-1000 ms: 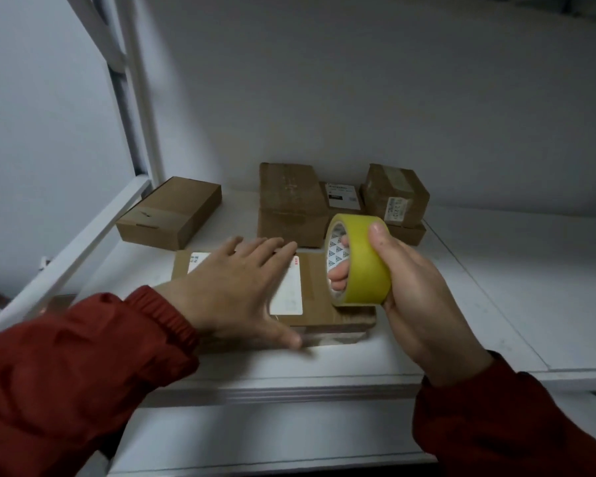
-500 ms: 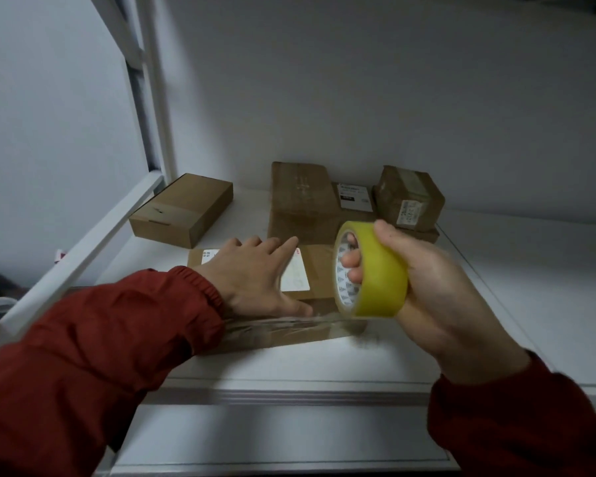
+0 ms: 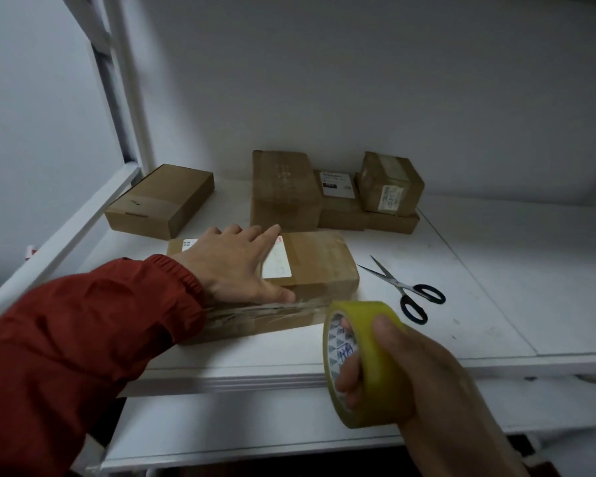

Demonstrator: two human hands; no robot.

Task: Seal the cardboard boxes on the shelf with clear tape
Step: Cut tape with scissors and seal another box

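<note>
A flat cardboard box [image 3: 319, 266] with a white label lies near the front of the white shelf [image 3: 479, 287]. My left hand [image 3: 236, 266] rests flat on its top, fingers straight, thumb at the front edge. My right hand [image 3: 399, 373] grips a yellowish roll of clear tape [image 3: 362, 359], fingers through its core, held in front of and below the box's right corner. A strip of clear tape [image 3: 269, 309] stretches from the roll along the box's front face.
Black-handled scissors [image 3: 406, 290] lie open on the shelf right of the box. At the back stand a flat box [image 3: 159, 201] on the left, a tall box [image 3: 283, 191] and a stack of smaller boxes [image 3: 386, 191]. A lower shelf board [image 3: 221, 428] is beneath.
My right hand has pulled the roll down and to the right, off the box, drawing tape out along the front face. The scissors are now uncovered. My left hand stays on the box.
</note>
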